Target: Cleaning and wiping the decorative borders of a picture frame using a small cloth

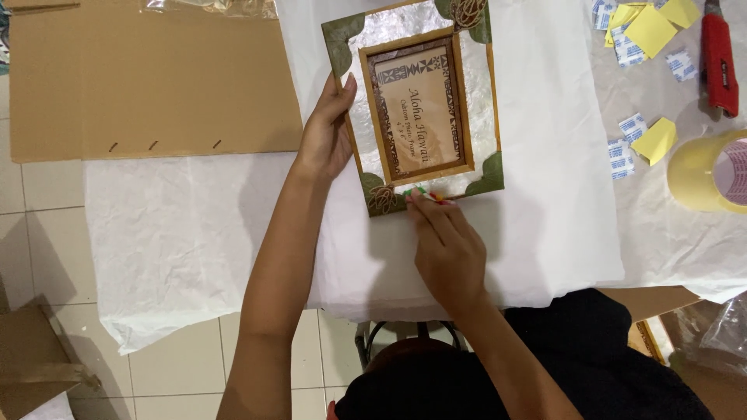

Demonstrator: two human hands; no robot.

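1. Cardboard sheet (pixel 148 78) lies flat at the far left of the counter, partly under the white tissue paper (pixel 194 225) that covers most of the surface; nothing of yours touches it.
2. Your left hand (pixel 325 136) steadies the picture frame (pixel 420 105) by its left edge, thumb on the face and fingers curled behind it, so the hand is grasping the frame, not resting loosely.
3. The picture frame lies face up on the tissue paper near the counter's middle, slightly turned, with green leaf corners and a printed insert card in its window.
4. Your right hand (pixel 445 249) has its fingertips pinched on a small green-and-orange piece (pixel 424 193) at the frame's bottom edge; what that piece is, I cannot tell.
5. By my reading, you are handling something small on the lower rim. A next move there calls for a firm left hold so the frame does not slide on the paper.
6. Further right lie small packets and yellow notes (pixel 650 31), a red tool (pixel 720 58) and a tape roll (pixel 712 171), well apart from both hands.
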